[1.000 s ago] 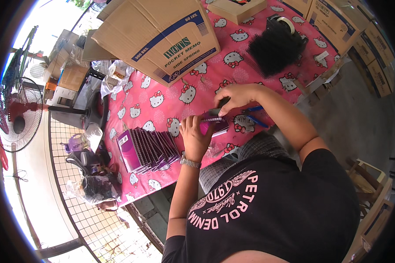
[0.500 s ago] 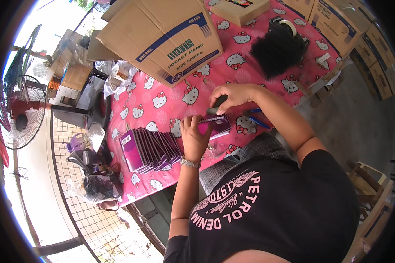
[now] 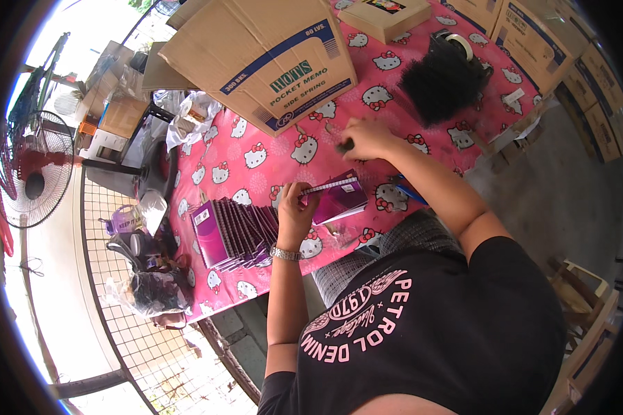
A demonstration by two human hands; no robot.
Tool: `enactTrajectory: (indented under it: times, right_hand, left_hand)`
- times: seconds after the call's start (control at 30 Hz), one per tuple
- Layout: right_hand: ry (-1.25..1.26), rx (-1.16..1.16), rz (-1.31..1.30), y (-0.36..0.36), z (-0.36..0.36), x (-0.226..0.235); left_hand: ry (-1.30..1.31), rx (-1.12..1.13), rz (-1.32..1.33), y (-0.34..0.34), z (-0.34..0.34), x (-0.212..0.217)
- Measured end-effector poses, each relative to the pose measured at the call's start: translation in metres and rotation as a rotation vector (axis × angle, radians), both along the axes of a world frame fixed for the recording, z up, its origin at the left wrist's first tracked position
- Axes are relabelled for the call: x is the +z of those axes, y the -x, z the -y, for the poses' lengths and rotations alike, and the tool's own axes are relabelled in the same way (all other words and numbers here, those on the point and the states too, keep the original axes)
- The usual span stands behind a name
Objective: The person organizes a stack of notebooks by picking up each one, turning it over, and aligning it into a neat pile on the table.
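The curled fingers of the right hand [image 3: 368, 138] mostly hide a small dark object [image 3: 345, 146], its kind unclear. A pink tablecloth [image 3: 346, 104] lies beneath; a fan [image 3: 34, 185] stands at nine o'clock. The left hand [image 3: 295, 213] pinches a purple notebook [image 3: 340, 199] near the centre, the right hand being at one o'clock from it.

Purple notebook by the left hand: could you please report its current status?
Left hand: grip on left end of purple notebook. Right hand: small dark object held, apart from notebook. Notebook pile close beside left hand.
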State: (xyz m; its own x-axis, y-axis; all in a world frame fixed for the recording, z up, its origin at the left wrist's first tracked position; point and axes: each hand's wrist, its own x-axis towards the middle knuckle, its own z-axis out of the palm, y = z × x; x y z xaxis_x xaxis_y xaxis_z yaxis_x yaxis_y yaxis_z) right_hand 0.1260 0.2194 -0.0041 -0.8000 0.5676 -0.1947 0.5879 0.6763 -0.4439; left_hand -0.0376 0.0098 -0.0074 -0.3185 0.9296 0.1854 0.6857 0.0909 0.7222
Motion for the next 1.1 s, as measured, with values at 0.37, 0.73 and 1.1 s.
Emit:
enactTrajectory:
  times: [0.37,0.73,1.1]
  right_hand:
    - [-0.432,-0.185,-0.192,-0.135,0.087,-0.091]
    - [-0.057,0.058,-0.734,-0.073,0.132,-0.013]
    - [-0.259,0.118,-0.714,-0.015,0.144,0.004]
  left_hand:
    - [-0.086,0.205,0.527,0.0,0.02,-0.036]
    - [-0.259,0.194,0.444,-0.012,0.017,-0.038]
    - [-0.366,0.244,0.382,-0.013,0.021,-0.054]
